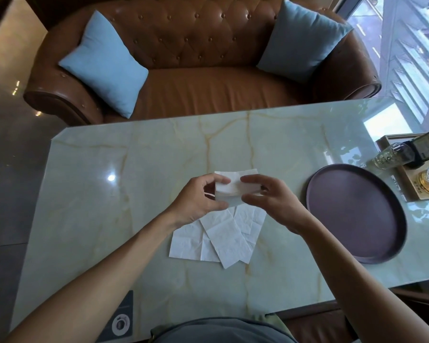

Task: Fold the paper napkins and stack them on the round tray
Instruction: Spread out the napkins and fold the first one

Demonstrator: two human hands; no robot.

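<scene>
Both hands are raised above the pale green marble table (134, 154) and hold one white paper napkin (229, 185) between them. The left hand (200, 198) pinches the left edge of this napkin with thumb and curled fingers, and the right hand (274, 201) pinches the right edge in the same way. The held napkin looks already folded to a small thick rectangle, and it sits between the two hands, a little beyond the fingertips.

On the table, directly under the hands and nearer to the person, lie the flat white creased napkins (218, 238). About three sheets can be counted, overlapping each other; the exact number cannot be told.

One dark purple round tray (357, 214) stands on the table to the right of the right hand, apart from it, and no napkin lies on it. Beyond the tray, at the right edge of the table, one wooden box (411, 184) holds a clear glass bottle (391, 155).

On the far side of the table is one brown leather sofa (203, 70) with two light blue cushions (104, 63).
</scene>
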